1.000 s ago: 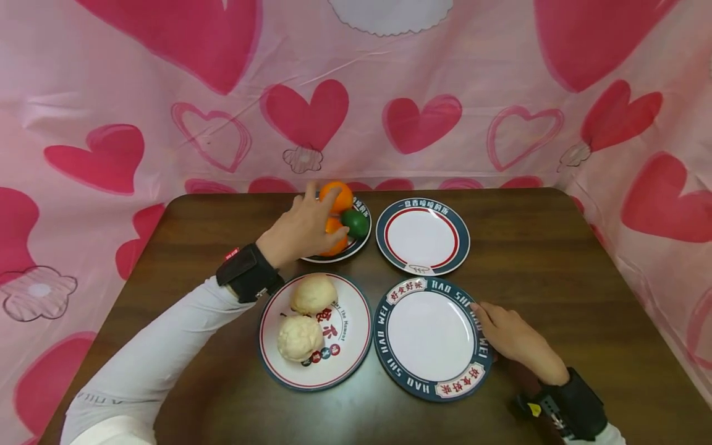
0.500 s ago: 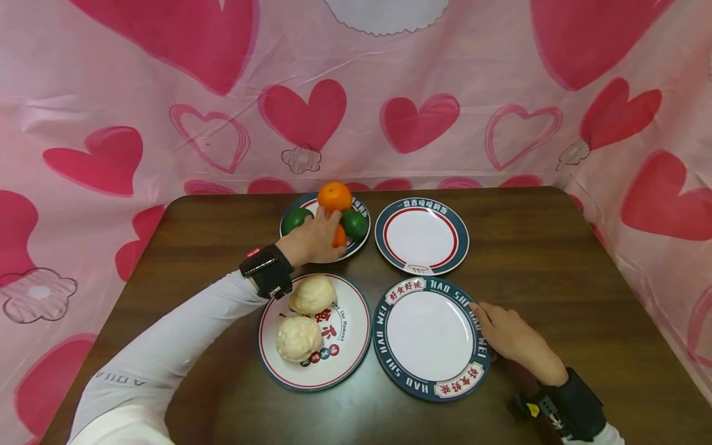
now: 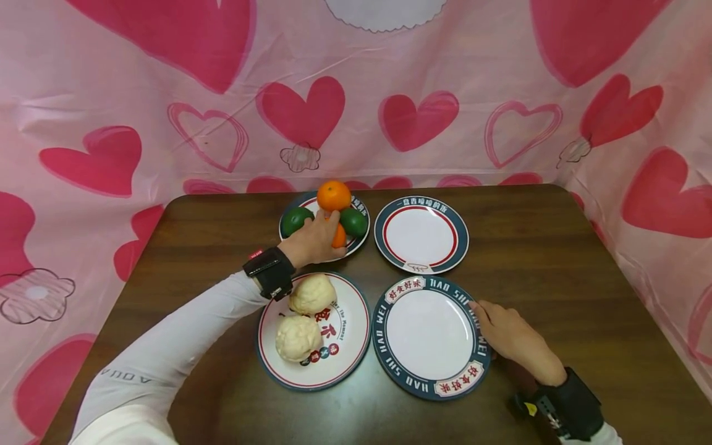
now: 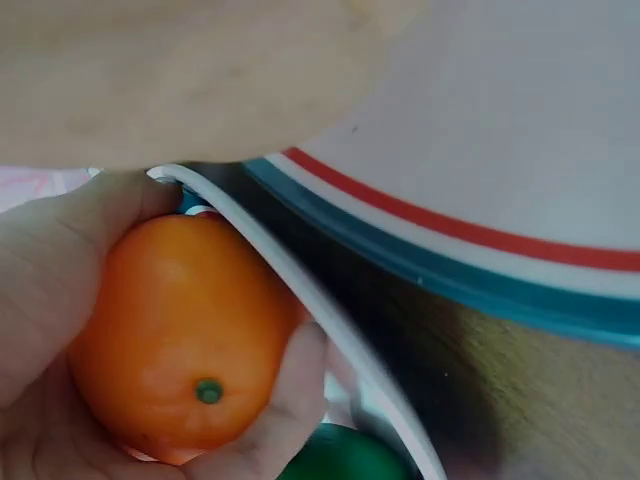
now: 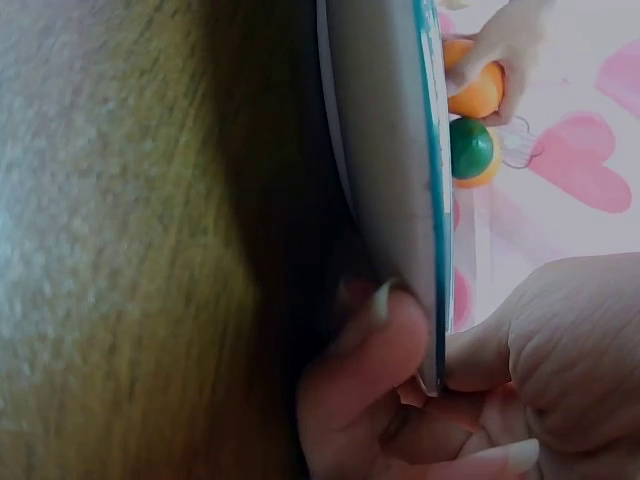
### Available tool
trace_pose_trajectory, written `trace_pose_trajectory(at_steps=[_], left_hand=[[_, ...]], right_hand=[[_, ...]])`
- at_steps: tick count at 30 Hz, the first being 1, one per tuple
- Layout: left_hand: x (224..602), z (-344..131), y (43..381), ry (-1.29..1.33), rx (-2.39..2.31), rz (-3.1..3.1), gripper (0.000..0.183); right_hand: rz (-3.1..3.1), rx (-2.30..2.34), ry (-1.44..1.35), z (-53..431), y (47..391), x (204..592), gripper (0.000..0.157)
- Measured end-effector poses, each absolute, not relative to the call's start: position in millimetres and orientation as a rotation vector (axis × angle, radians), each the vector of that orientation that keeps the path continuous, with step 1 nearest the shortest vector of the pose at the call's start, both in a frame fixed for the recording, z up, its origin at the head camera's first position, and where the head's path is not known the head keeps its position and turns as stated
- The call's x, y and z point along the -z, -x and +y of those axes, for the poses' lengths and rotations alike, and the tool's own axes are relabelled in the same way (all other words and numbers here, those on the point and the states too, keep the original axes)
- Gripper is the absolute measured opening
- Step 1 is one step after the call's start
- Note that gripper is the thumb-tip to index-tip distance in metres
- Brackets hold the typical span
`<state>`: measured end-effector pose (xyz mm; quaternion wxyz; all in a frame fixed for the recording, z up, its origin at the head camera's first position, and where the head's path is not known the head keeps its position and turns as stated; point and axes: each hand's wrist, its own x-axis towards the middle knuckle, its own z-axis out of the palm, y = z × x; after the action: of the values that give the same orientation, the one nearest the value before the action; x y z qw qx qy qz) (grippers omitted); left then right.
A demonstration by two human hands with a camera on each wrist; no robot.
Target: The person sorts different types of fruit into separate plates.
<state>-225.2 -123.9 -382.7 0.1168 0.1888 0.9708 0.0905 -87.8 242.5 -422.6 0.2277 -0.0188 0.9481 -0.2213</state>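
Note:
My left hand (image 3: 316, 240) grips an orange (image 4: 190, 330) in the fruit dish (image 3: 363, 208); in the left wrist view its fingers and thumb wrap the fruit, whose green stem end shows. Another orange (image 3: 334, 195) sits behind it, with a green fruit (image 3: 296, 219) on one side and a second green fruit (image 3: 353, 222) on the other. At the right, my right hand (image 3: 512, 337) pinches the rim of a bare blue-edged plate (image 3: 428, 337). From the right wrist view, the thumb lies over that rim and fingers curl under it.
A white plate (image 3: 347, 346) in front of the fruit bears a smoother pale lump (image 3: 313, 294) and a knobbly pale lump (image 3: 298, 338). Behind the held plate stands another plate (image 3: 421, 238). A heart-patterned cloth (image 3: 419, 123) hangs along the wooden table's (image 3: 523, 247) back edge.
My left hand has come down and toward me from above the fruit, closing around the front orange. The green fruit on the left has come into sight. My right hand has stayed at the plate rim.

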Motion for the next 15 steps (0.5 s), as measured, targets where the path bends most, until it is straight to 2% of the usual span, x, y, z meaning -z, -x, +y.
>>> trace_pose_trajectory(at_steps=[8, 15], left_hand=[[385, -125, 224, -0.648, -0.301, 2.873, 0.079], [364, -119, 210, -0.797, -0.318, 2.963, 0.074]], right_hand=[[2.604, 0.621, 0.041, 243, 85, 422, 0.063], [2.616, 0.638, 0.044, 243, 84, 422, 0.063]])
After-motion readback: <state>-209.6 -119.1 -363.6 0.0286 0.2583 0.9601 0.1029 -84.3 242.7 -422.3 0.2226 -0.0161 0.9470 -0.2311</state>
